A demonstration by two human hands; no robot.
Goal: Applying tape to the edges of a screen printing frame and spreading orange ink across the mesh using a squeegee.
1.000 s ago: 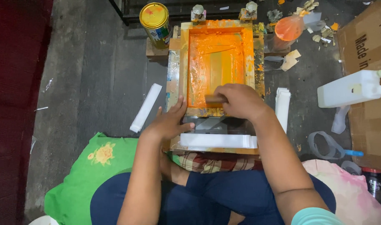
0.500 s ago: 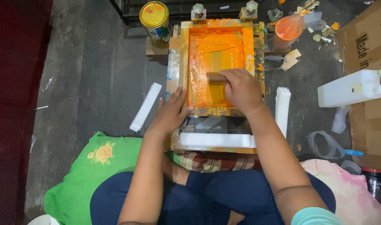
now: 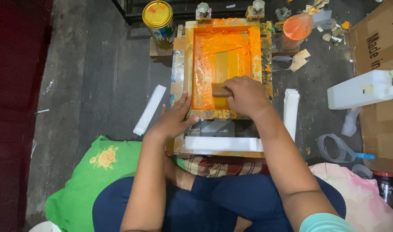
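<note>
I am sitting on a dark concrete floor (image 3: pixel 97 77). My right hand (image 3: pixel 247 95) is clamping the wooden squeegee (image 3: pixel 221 90) in the orange-inked screen frame (image 3: pixel 224 56); my left hand (image 3: pixel 175 119) is pressing flat, fingers apart, on its near-left corner. A yellow tin (image 3: pixel 159 17) is standing far left, a white jerrycan (image 3: pixel 360 89) right; the squeegee's blade is hiding under my fingers.

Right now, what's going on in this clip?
A person sits on the floor at a screen-printing frame flooded with orange ink. The right hand grips a wooden-handled squeegee on the mesh, while the left hand presses the frame's near left corner. A white strip lies just below the frame, and a yellow-lidded can stands beyond it.
</note>
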